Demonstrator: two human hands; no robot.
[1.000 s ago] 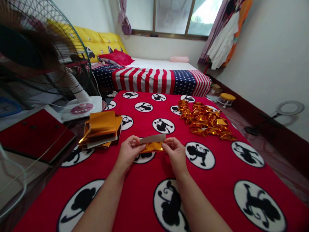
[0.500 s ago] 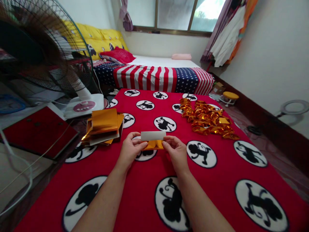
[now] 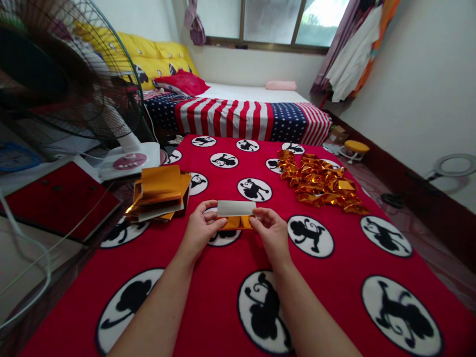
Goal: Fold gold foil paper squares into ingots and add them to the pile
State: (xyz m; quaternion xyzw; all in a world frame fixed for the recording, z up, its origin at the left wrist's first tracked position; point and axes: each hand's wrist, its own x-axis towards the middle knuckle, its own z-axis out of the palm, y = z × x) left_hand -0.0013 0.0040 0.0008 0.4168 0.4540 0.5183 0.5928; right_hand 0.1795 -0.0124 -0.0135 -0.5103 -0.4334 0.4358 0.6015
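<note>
Since the earliest frame, the pale strip of the paper [image 3: 237, 209] has swung from a slant to level, showing more of its face, while both hands stay at its ends. The left hand [image 3: 201, 225] pinches one end between thumb and fingers, and the right hand [image 3: 273, 228] grips the other the same way; this two-ended hold probably keeps the piece taut and its edges straight. The paper is between the hands, above the red blanket [image 3: 208, 307]: a dull, pale band on top, shiny gold below with a crease near the middle. To the left lies a loose stack of flat gold sheets [image 3: 161, 184], perhaps for easy reach. Crumpled-looking, glossy folded pieces [image 3: 316, 184] sit in rough rows on the right, seemingly kept apart from the flat ones. The blanket looks soft and plush.
</note>
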